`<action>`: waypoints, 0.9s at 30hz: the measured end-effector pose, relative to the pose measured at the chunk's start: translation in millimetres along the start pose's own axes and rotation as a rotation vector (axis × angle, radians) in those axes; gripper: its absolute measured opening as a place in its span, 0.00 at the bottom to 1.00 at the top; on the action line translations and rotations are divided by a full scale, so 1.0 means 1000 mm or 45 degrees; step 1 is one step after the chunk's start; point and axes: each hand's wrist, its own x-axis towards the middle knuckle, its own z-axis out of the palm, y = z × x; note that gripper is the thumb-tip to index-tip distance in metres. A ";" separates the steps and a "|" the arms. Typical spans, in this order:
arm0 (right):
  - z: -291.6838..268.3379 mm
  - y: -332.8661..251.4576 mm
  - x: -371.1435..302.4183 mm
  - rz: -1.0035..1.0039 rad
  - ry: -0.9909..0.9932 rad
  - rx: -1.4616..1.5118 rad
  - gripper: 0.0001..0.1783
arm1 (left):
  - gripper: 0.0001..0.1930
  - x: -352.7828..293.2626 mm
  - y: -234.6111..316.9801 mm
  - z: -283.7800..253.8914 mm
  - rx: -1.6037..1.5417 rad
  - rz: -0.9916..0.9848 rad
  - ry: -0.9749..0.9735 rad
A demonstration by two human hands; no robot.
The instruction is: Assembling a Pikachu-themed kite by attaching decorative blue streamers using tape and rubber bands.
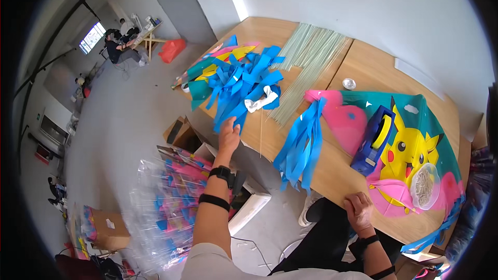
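Observation:
My left hand reaches to the near edge of a heap of blue fabric strips, fingers closed on the strip ends hanging over the table edge. A white crumpled band lies on the heap. Resting at the table's front edge, my right hand has its fingers curled, and nothing shows in them. Beyond it lies a kite-like printed sheet with a yellow cartoon figure and a bundle of blue streamers at its left corner. A blue tape dispenser and a clear tub of small pieces sit on the sheet.
Many thin pale rods lie across the back of the wooden table. A small round roll stands near them. Below left are plastic-wrapped colourful bundles and open cardboard boxes. People sit far left at another table.

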 end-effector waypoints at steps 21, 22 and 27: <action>0.004 0.016 0.018 0.134 -0.024 -0.109 0.09 | 0.20 0.187 0.041 0.105 0.265 -0.001 -0.129; 0.005 0.017 0.017 0.132 -0.015 -0.109 0.10 | 0.21 0.189 0.048 0.110 0.350 -0.079 -0.193; 0.005 0.022 0.014 0.108 -0.005 -0.117 0.11 | 0.11 0.198 0.046 0.115 0.278 0.115 -0.310</action>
